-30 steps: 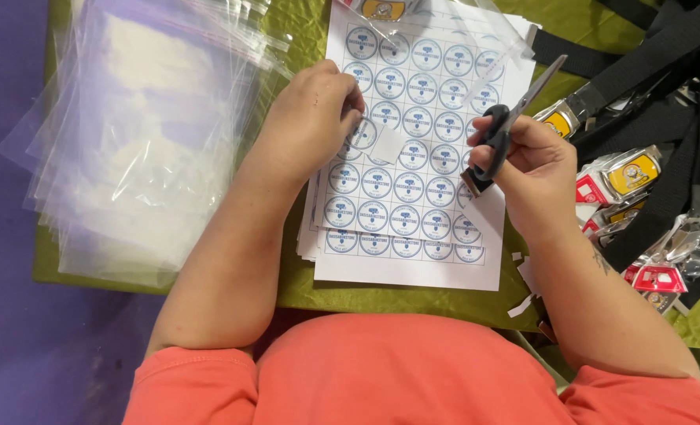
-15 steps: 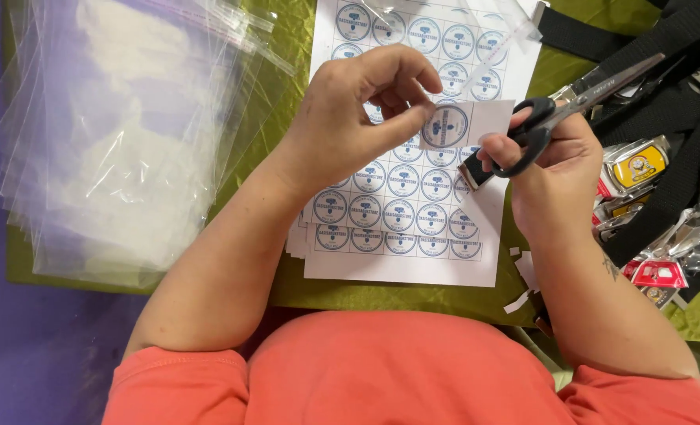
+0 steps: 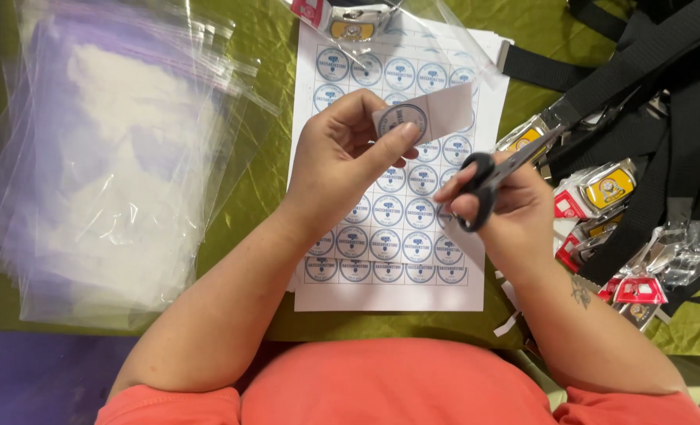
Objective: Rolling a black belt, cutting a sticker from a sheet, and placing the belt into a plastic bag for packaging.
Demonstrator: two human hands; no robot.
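My left hand (image 3: 342, 157) pinches a small cut strip of paper (image 3: 425, 116) bearing one round blue-and-white label, raised above a white sheet of round labels (image 3: 389, 236). My right hand (image 3: 503, 208) grips black-handled scissors (image 3: 495, 177), blades pointing up and right, just right of the strip. The sheet lies on top of a stack of like sheets on a green cloth (image 3: 263, 181).
A pile of clear plastic bags (image 3: 106, 165) lies at left. Black straps (image 3: 665, 94) with red, yellow and white badges (image 3: 602, 193) crowd the right side. A bagged badge (image 3: 350, 20) rests at the sheet's top. Paper scraps (image 3: 511, 319) lie near my right forearm.
My left hand lifted off the sheet with a cut label strip and turned it upward. My right hand with the scissors shifted left and down, closer to the strip.
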